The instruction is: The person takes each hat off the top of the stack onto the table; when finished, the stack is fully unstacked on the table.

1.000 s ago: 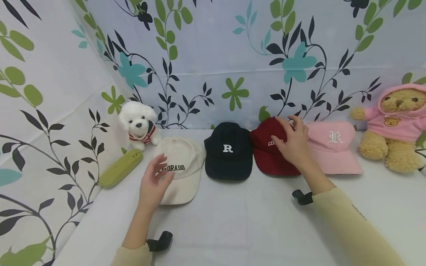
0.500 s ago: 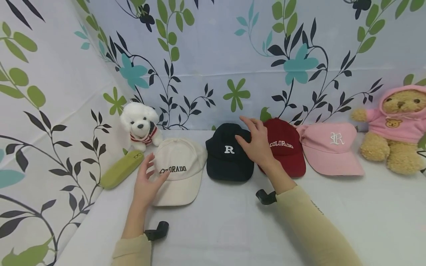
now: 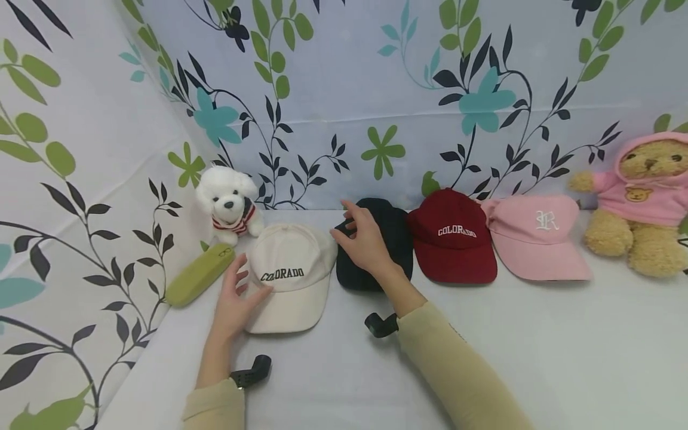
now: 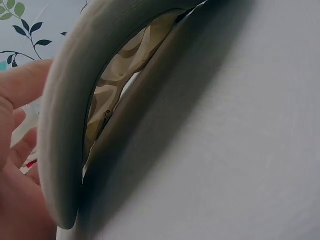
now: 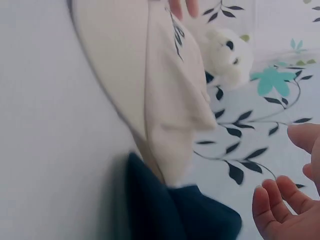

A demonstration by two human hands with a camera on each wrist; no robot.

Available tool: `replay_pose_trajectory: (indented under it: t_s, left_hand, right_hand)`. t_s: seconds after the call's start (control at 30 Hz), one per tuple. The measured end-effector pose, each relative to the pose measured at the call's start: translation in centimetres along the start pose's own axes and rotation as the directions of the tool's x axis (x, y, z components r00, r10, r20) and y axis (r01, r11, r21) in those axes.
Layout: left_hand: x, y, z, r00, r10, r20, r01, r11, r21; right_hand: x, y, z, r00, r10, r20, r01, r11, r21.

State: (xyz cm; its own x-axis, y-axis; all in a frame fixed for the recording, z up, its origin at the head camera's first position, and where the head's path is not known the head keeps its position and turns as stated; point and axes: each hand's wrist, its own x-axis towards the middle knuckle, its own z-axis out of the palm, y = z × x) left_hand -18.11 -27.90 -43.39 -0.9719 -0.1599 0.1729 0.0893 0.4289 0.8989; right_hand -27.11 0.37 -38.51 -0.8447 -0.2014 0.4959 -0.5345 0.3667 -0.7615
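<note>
A cream cap lettered COLORADO lies at the left of a row of caps. My left hand is at its left side, with the thumb across the front of the cap and the fingers loosely spread. Seen in the left wrist view, the cap's brim shows its underside, with the thumb against its far face. My right hand, fingers loosely bent and holding nothing, hovers in front of a dark navy cap and hides its letter. In the right wrist view that hand is apart from the navy cap.
To the right lie a red cap and a pink cap. A teddy bear in a pink hoodie sits at the far right. Behind the cream cap are a white plush dog and a green case. Patterned cloth hangs behind.
My right hand has swept left from the red cap to in front of the navy cap. My left hand has shifted slightly left and down beside the cream cap. The caps stay put.
</note>
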Motion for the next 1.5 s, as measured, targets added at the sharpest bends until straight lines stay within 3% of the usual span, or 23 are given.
replay_pose_trajectory:
  t_s: [0.23, 0.4, 0.53, 0.63, 1.13, 1.5]
  left_hand:
    - [-0.2, -0.5, 0.2, 0.992, -0.1, 0.072, 0.097, 0.994, 0.056]
    - [-0.2, -0.5, 0.1, 0.991, -0.112, 0.068, 0.108, 0.992, 0.065]
    - [-0.4, -0.6, -0.1, 0.991, -0.121, 0.058, 0.117, 0.99, 0.073]
    - [-0.5, -0.8, -0.1, 0.99, -0.127, 0.058, 0.122, 0.99, 0.075]
    - [-0.4, -1.0, -0.2, 0.991, -0.122, 0.055, 0.117, 0.989, 0.094]
    - [-0.3, -0.8, -0.5, 0.99, -0.133, 0.046, 0.13, 0.99, 0.062]
  right_hand:
    - [0.2, -0.1, 2.6, 0.983, 0.161, 0.089, -0.166, 0.984, 0.062]
    - [0.0, 0.0, 4.4, 0.949, 0.257, 0.183, -0.276, 0.957, 0.087]
    - [-0.4, 0.3, 5.6, 0.919, 0.293, 0.265, -0.322, 0.944, 0.076]
    - [-0.8, 0.4, 6.0, 0.907, 0.315, 0.278, -0.343, 0.937, 0.06]
    - [-1.6, 0.0, 6.6, 0.922, 0.283, 0.264, -0.317, 0.944, 0.095]
    - [-1.3, -1.3, 6.1, 0.953, 0.193, 0.234, -0.232, 0.961, 0.152]
